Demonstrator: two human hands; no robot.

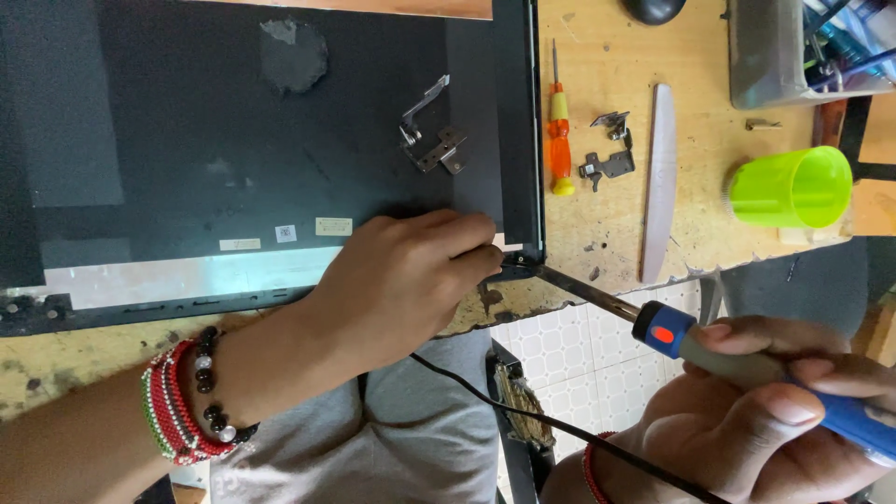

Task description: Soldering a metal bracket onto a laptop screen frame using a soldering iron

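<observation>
Both hands engaged: my left hand (401,280) pins the black laptop lid (280,140) corner at the bench's front edge, fingers together, while right hand (765,420) fingers clamp the soldering iron (709,350)—I'd keep its tip steady there.

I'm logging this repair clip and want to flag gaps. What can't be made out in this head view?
- Soldering iron tip: hidden where it meets the laptop lid corner, behind the left hand fingertips.
- Iron's handle end: cut off by the right edge, past the right hand.
- Small labels on the lid: too small to read.
- Grey container: cut off by the top edge.
</observation>
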